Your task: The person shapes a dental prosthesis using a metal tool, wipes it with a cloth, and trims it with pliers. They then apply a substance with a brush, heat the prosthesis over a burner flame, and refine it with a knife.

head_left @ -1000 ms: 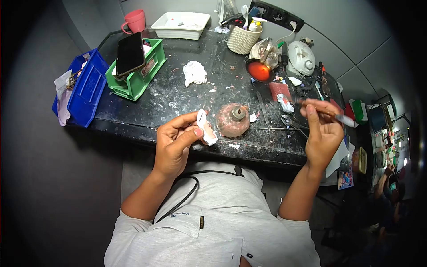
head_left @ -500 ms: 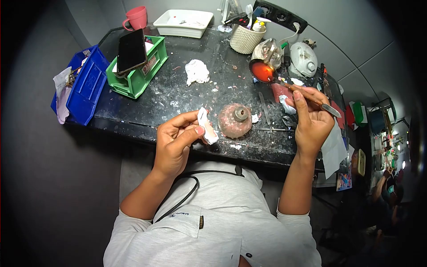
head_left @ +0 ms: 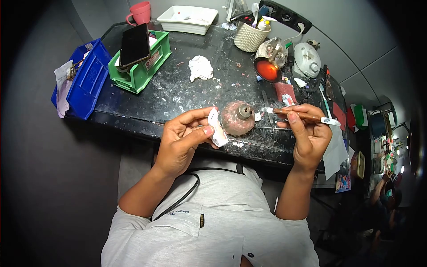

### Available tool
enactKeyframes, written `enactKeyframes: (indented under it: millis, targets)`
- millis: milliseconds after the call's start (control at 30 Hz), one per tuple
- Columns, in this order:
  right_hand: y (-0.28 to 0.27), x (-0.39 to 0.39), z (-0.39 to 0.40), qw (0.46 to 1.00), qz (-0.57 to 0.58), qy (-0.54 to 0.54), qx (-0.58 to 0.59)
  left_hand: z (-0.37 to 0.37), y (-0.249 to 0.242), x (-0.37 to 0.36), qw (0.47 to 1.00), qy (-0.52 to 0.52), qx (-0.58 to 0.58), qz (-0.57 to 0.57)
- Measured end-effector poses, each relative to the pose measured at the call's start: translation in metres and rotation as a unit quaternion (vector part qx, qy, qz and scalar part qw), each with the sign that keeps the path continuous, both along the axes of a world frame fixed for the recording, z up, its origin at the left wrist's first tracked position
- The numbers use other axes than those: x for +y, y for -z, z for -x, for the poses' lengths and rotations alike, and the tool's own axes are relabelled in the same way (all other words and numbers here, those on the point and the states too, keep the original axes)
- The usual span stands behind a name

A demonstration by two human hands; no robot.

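My left hand [head_left: 179, 143] pinches a small white plaster-like piece [head_left: 218, 129] between thumb and fingers, close to the left side of a round spirit lamp [head_left: 237, 121]. The lamp is smeared with pink and has a metal wick holder on top; I cannot make out a flame. In my right hand [head_left: 312, 138] is a wax knife [head_left: 302, 115] with a brown wooden handle, held nearly level. Its blade points left at the lamp's wick. Behind the knife, a dark round pan [head_left: 267, 70] contains glowing orange-red material.
Crumpled white tissue [head_left: 200, 68] lies mid-table among scraps. Green [head_left: 139, 75] and blue bins [head_left: 86, 84] stand left, a phone [head_left: 135, 44] on the green one. At the back are a pink mug [head_left: 141, 13], a white tray [head_left: 187, 20] and a woven cup of tools [head_left: 250, 38].
My right hand has brought the wax knife down and left, from the dark pan to beside the lamp. My left hand has shifted slightly right with the white piece.
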State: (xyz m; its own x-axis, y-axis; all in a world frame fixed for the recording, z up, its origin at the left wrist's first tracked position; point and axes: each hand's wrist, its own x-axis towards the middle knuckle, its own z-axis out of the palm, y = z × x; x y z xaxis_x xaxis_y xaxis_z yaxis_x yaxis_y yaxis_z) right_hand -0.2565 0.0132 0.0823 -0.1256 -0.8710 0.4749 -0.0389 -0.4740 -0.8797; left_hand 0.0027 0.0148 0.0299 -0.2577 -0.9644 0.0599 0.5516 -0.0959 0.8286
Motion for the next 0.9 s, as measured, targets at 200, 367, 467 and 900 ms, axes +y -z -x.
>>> enactKeyframes:
  millis: [200,367,467,900]
  targets:
    - [-0.002,0.003,-0.001,1.000,0.006,-0.001,0.005,-0.001,0.000,0.001,0.998,0.049,0.022,0.009]
    - [-0.015,0.022,-0.018,0.997,0.023,-0.066,0.012,0.000,0.002,0.003,0.996,0.081,0.018,0.020]
    - [-0.018,0.030,-0.024,0.997,0.008,-0.078,0.017,-0.001,0.003,0.004,0.995,0.101,0.022,0.014]
    - [-0.014,0.032,-0.030,0.996,0.002,-0.068,0.054,-0.002,0.001,0.005,0.994,0.105,0.010,0.020]
